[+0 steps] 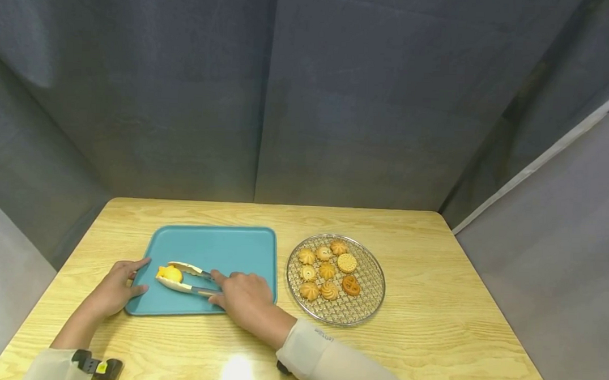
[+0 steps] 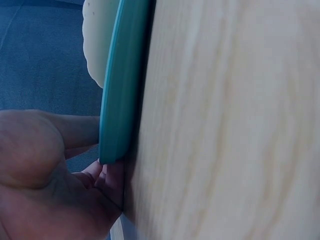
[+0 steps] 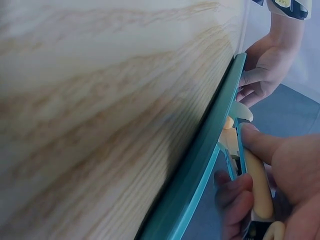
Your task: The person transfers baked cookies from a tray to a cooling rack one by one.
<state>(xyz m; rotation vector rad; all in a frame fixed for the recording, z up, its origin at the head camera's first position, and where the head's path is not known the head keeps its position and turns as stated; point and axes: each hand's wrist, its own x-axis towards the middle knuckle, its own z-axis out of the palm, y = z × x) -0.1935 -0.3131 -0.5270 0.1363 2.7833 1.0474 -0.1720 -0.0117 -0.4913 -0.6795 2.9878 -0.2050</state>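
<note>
My right hand [image 1: 248,300] grips a pair of tongs [image 1: 193,289] with pale scalloped tips, low over the blue-green tray [image 1: 230,244]. Between the tongs' tips lies a small yellow-orange piece [image 1: 170,273], at the tray's left part; its exact kind is unclear. At the tray's left edge my left hand [image 1: 113,289] holds the rim, thumb over it, as the left wrist view also shows with the tray's side wall [image 2: 122,100]. In the right wrist view the tongs' tan handle [image 3: 257,187] sits between thumb and curled fingers.
Right of the tray stands a round wire rack [image 1: 347,315] bearing several cookies, among them a pretzel-shaped one [image 1: 351,285] and a round yellow one [image 1: 346,263]. Everything rests on a wooden table [image 1: 431,331]. Grey curtains [image 1: 359,101] hang behind and at both sides.
</note>
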